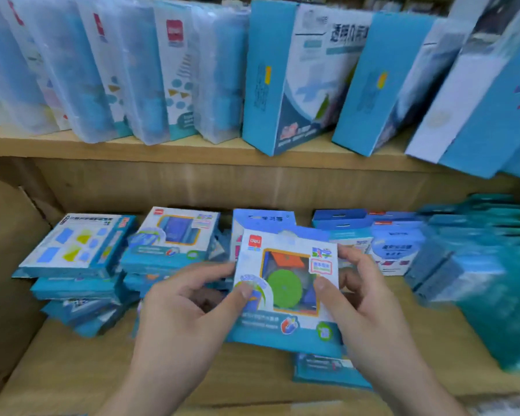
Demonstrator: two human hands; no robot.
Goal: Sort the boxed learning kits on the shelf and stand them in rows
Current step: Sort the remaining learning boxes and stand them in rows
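Note:
Both hands hold one boxed kit (285, 283) over the lower shelf (72, 364); its clear window shows an orange square, a green disc and a blue triangle. My left hand (189, 307) grips its left edge with the thumb on the front. My right hand (364, 301) grips its right edge. Flat stacks of similar blue kits lie behind: one stack (75, 259) at the left, another (171, 241) in the middle. Another kit (327, 370) lies flat under the held one.
The upper shelf (168, 148) carries upright clear plastic cases (150, 73) on the left and leaning blue boxes (285, 79) on the right. More blue and white boxes (394, 244) and blurred teal packs (478, 265) fill the lower shelf's right. A cardboard panel (9, 253) borders the left.

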